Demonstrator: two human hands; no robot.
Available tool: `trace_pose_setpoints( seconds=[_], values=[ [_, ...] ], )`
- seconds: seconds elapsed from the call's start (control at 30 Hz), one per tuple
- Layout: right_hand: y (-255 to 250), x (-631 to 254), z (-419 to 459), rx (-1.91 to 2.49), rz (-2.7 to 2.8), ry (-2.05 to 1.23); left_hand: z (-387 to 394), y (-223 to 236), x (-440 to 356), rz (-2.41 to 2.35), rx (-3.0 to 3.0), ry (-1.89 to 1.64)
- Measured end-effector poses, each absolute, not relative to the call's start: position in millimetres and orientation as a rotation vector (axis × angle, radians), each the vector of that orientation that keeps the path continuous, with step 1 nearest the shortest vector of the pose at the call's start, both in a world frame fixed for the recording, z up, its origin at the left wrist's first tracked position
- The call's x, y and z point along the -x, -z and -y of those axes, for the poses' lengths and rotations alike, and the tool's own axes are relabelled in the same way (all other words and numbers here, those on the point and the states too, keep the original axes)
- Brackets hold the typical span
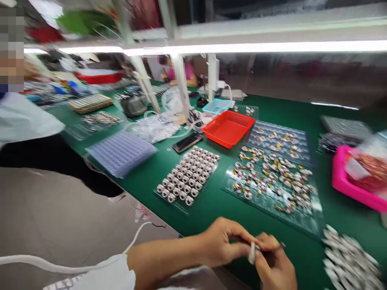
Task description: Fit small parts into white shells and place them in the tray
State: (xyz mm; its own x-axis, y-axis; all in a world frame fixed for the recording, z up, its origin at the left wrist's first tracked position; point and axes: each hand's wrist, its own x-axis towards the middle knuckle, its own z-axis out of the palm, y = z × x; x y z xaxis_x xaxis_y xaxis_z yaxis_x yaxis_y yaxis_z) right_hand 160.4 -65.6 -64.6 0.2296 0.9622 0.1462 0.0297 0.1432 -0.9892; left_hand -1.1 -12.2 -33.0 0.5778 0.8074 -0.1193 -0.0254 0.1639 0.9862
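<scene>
At the front edge of the bench, my left hand [222, 241] pinches a small white part [252, 253] between thumb and fingertips. My right hand [276, 262] is closed right against it, fingertips meeting the same part. A thin dark metal piece [282, 245] pokes out from between the right fingers; most of it is hidden. Ahead of the hands lies a clear tray [316, 219] with many loose white, yellow and metal parts. To its left, a second tray [181, 208] carries neat rows of round silver-white pieces. A heap of white parts [350, 262] lies to the right.
Farther back stand a red tray [228, 125], a light blue basket [217, 106] and a phone [187, 142]. Stacked clear trays [121, 151] sit left. A pink bin [356, 193] with a bag is at right. Shelf posts rise behind; another person [27, 117] is at the left.
</scene>
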Motion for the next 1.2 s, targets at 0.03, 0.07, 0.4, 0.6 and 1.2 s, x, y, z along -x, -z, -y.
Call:
trace_pose_setpoints(
  seconds=[0.03, 0.07, 0.4, 0.6, 1.2],
  values=[
    [58.2, -157.3, 67.2, 1.232, 1.059, -0.969, 13.0, 31.0, 1.1, -0.768, -1.198, -0.68],
    [52.3, -154.7, 67.8, 1.255, 1.026, -1.031, 12.9, 29.3, 1.1, -0.764, -1.128, -0.672],
    [24.0, -164.8, 76.7, 1.336, 1.024, -1.342, 6.0, 13.5, 3.0, -0.716, -0.845, -0.585],
    [28.8, -165.1, 80.6, 1.299, 0.979, -1.331, 4.4, 19.5, 3.8, -0.735, -0.794, -0.537],
    [31.6, -163.5, 75.5, 1.389, 0.979, -1.264, 0.9, 24.0, -0.2, -0.688, -0.544, -0.476]
  ],
)
